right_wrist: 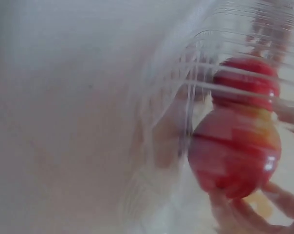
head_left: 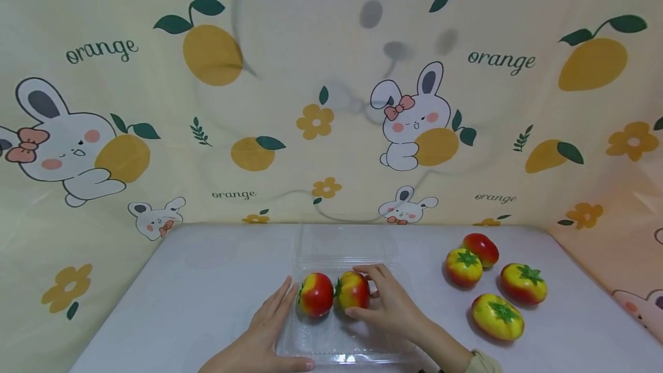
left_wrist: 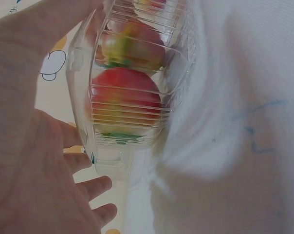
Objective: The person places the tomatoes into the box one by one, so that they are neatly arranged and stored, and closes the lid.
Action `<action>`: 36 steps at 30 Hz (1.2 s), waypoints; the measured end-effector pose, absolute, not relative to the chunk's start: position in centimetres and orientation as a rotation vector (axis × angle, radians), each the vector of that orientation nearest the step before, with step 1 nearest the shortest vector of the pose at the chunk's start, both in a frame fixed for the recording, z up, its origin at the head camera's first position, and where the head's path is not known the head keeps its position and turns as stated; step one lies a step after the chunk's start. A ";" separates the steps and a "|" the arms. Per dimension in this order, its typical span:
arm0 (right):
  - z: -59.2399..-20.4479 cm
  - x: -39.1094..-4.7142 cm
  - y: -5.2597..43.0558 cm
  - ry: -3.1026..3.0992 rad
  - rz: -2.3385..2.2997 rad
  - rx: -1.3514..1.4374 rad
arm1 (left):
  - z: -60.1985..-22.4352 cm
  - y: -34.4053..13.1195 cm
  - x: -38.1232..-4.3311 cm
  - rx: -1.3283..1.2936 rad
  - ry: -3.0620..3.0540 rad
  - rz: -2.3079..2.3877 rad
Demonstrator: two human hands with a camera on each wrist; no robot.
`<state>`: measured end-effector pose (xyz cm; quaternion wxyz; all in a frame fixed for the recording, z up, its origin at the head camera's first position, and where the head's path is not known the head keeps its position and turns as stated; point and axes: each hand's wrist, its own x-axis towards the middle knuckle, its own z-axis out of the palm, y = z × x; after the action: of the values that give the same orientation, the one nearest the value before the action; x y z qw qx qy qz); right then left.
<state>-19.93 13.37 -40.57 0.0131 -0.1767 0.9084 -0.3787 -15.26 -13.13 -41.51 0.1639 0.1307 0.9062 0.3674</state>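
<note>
A clear plastic clamshell box (head_left: 311, 341) lies on the table with its lid (head_left: 344, 243) folded back. Two red-and-yellow fruits with green leafy caps sit side by side in its base, a left fruit (head_left: 316, 295) and a right fruit (head_left: 353, 290). My right hand (head_left: 388, 303) grips the right fruit between thumb and fingers, as the right wrist view also shows through the box wall. Along the box's left side my left hand (head_left: 264, 332) lies with fingers extended and thumb at the near left corner; whether it touches the wall I cannot tell.
Several more such fruits stand right of the box: a red fruit (head_left: 481, 249) at the back, a yellow fruit (head_left: 463, 267) before it, a fruit (head_left: 524, 284) farther right and a near fruit (head_left: 498, 317). A printed cloth (head_left: 331, 160) hangs behind the white table (head_left: 207, 281).
</note>
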 end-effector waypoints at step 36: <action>-40.2 -19.6 14.1 2.878 -1.203 -0.651 | -41.3 -13.2 -15.2 0.390 2.575 1.071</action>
<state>-19.62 14.13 -40.20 -0.0224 -0.2041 0.9030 -0.3775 -15.22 -13.22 -41.34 0.1618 0.1368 0.9024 0.3753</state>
